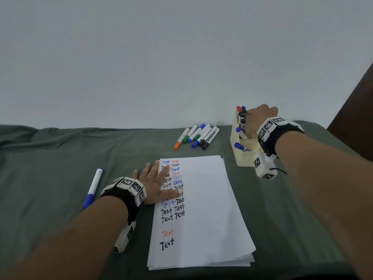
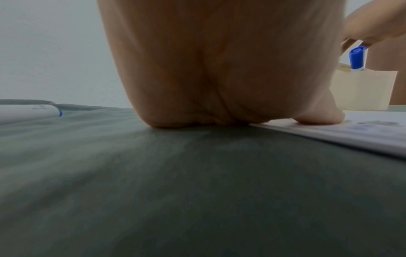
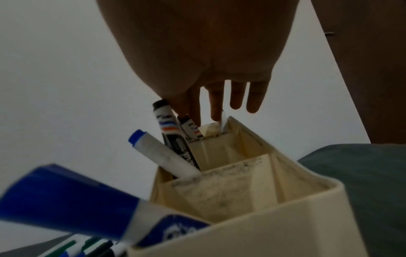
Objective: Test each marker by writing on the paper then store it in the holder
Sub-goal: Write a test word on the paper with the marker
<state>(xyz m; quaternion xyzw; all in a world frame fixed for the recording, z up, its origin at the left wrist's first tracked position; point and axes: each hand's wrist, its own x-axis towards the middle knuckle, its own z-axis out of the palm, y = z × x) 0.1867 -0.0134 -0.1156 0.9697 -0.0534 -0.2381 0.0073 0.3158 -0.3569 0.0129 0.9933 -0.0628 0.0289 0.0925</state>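
My left hand [image 1: 155, 184] lies flat on the left edge of the paper [image 1: 201, 209], fingers spread over rows of "Test" in black, blue and red. In the left wrist view the heel of the left hand [image 2: 219, 69] presses the cloth and the paper [image 2: 351, 133]. My right hand [image 1: 260, 118] hovers over the back compartment of the cream holder [image 1: 245, 156]. In the right wrist view its fingers [image 3: 237, 97] hang straight above the holder [image 3: 274, 217], the index finger beside a black marker [image 3: 169, 128] standing inside. The thumb is hidden.
Several capped markers [image 1: 198, 136] lie in a loose row behind the paper. One blue marker [image 1: 92, 188] lies alone left of my left wrist. Blue markers [image 3: 162, 153] lean in the holder's nearer compartments. Green cloth [image 1: 60, 158] covers the table; a wall stands behind.
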